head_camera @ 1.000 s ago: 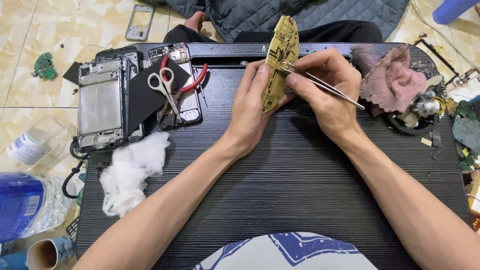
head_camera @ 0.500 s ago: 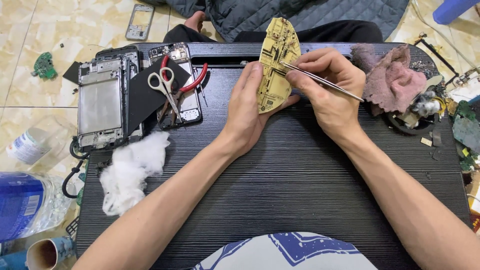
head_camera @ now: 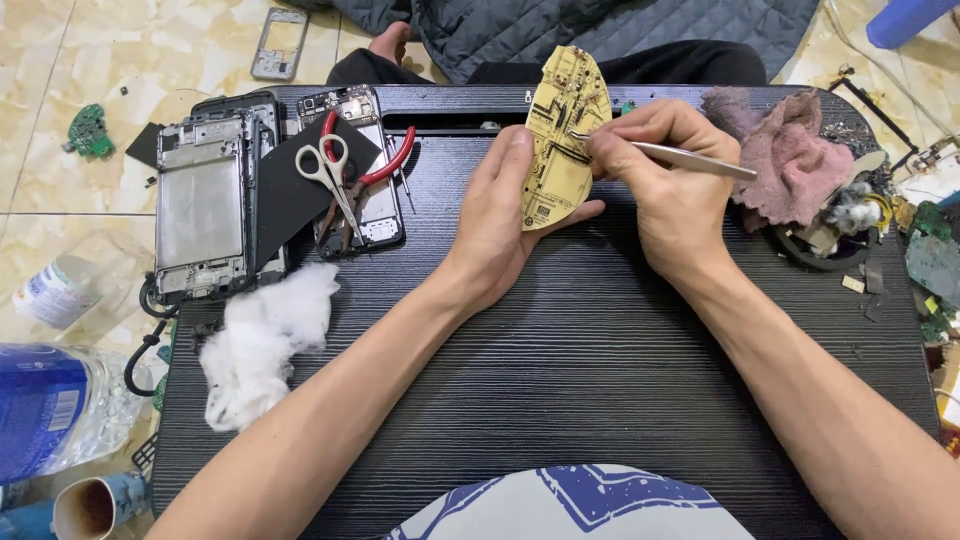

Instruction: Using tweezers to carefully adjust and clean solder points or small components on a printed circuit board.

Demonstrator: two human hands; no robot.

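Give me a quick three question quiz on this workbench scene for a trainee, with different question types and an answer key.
1. True or false: the left hand holds the yellow circuit board upright.
2. Which tool does the right hand hold? A scissors, B tweezers, C pliers.
3. Fill in: the white-handled scissors lie on a dismantled ____.

Key: 1 true. 2 B, the metal tweezers, tips at the board. 3 phone, left of the hands, above the white cotton wad on the black table.

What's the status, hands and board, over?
Left hand grips yellow circuit board, held up off the black table. Right hand pinches metal tweezers, tips on the board's face. Nothing blocking.
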